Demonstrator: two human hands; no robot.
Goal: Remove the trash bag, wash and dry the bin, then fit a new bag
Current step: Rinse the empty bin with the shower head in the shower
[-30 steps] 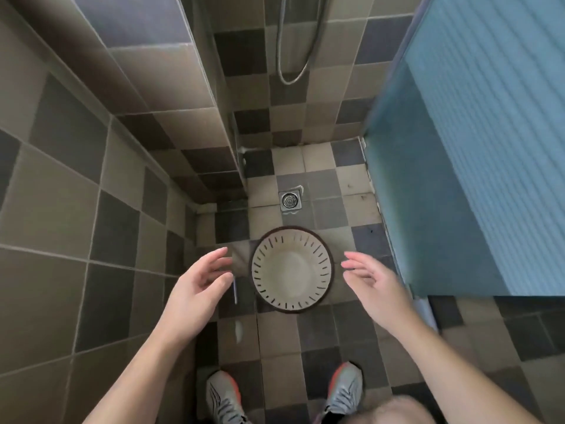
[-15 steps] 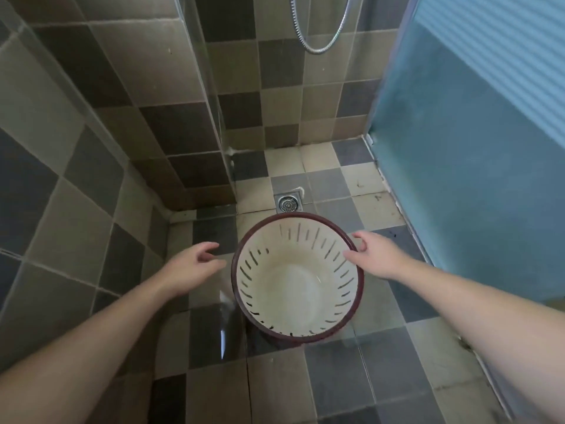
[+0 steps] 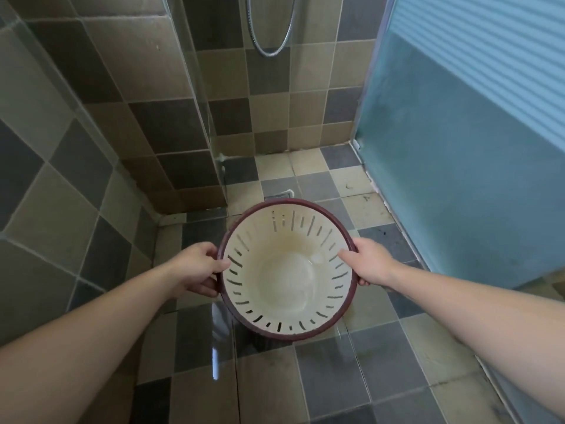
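Gripping the bin [image 3: 287, 273] at its dark red rim, our left hand [image 3: 200, 269] clamps at nine o'clock and our right hand [image 3: 368, 266] at three, where a moment ago both only reached toward it. We judge a lift is starting, toward washing. The bin sits low at centre, over the wet floor tiles [image 3: 336, 377], bagless and empty, its cream slotted inside faintly stained.
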